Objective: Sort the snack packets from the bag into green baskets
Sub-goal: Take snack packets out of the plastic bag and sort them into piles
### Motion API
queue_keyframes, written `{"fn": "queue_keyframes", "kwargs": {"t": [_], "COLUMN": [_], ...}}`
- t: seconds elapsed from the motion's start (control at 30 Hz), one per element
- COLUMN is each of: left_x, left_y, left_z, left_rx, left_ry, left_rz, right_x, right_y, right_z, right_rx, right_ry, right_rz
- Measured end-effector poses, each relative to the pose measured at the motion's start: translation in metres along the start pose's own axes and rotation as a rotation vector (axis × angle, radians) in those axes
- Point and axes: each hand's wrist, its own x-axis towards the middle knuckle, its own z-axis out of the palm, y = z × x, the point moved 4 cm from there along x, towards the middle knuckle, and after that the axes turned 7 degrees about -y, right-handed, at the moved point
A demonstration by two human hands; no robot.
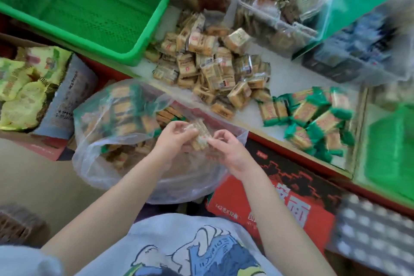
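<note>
Looking down, we hold one small packet (198,138) between both hands, just above the open mouth of a clear plastic bag (125,141) that rests in front of us. Our left hand (173,139) curls round the packet's left side; our right hand (226,149) pinches its right end with thumb and fingertip. The bag is full of similar packets. On the desk (289,78) beyond lie a tan pile (210,69) and, to its right, a pile with green ends (313,119). A green basket (78,6) sits far left, with nothing visible inside; a second green shape at the right edge is too blurred to name. The packet looks light, crinkly and slick, its contents probably brittle, so we judge it best held by its flat sides, gently, rather than by the sealed ends.
</note>
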Motion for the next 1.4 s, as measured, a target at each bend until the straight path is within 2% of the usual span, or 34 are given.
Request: {"fn": "queue_keyframes", "kwargs": {"t": [0.1,0.2,0.23,0.33,0.4,0.5,0.63,0.73,0.8,0.93,1.0,1.07,1.13,1.2,1.27,1.4], "left_x": [0.02,0.041,0.048,0.069,0.077,0.082,0.069,0.036,0.009,-0.032,-0.037,-0.035,-0.029,-0.022,-0.015,-0.005], "left_y": [0.03,0.044,0.046,0.038,0.029,0.022,0.016,-0.001,-0.02,-0.05,-0.058,-0.061,-0.053,-0.041,-0.029,-0.008], "left_z": [0.037,0.063,0.064,0.058,0.054,0.054,0.047,0.021,-0.014,-0.103,-0.136,-0.157,-0.17,-0.18,-0.193,-0.214], "left_rx": [0.104,0.131,0.249,0.858,1.058,1.172,1.247,1.272,1.276,1.27,1.381,1.482,1.517,1.519,1.481,1.362], "left_ry": [0.016,-0.006,0.01,0.007,-0.057,-0.096,-0.041,0.025,0.148,0.379,0.339,0.221,0.184,0.215,0.272,0.354], "left_rz": [0.101,0.11,0.109,0.104,0.085,0.101,0.222,0.399,0.469,0.287,0.065,-0.102,-0.116,-0.055,0.025,0.179], "right_x": [-0.011,-0.01,-0.007,0.014,0.033,0.055,0.043,0.026,0.023,0.041,0.056,0.072,0.09,0.106,0.122,0.14], "right_y": [-0.021,-0.048,-0.058,-0.092,-0.112,-0.125,-0.105,-0.076,-0.048,0.006,0.016,0.019,0.022,0.021,0.009,-0.045], "right_z": [-0.026,-0.059,-0.07,-0.092,-0.096,-0.096,-0.091,-0.063,-0.03,0.043,0.075,0.104,0.125,0.142,0.158,0.186], "right_rx": [-0.034,-0.029,-0.029,0.022,0.069,0.112,0.074,-0.022,-0.152,-0.531,-0.667,-0.728,-0.774,-0.786,-0.725,-0.58], "right_ry": [0.069,0.235,0.302,0.42,0.436,0.465,0.481,0.416,0.296,0.007,-0.095,-0.174,-0.218,-0.225,-0.196,-0.068], "right_rz": [-0.05,-0.106,-0.121,-0.195,-0.244,-0.218,-0.154,-0.102,-0.02,0.075,0.098,0.143,0.218,0.256,0.162,-0.184]}}
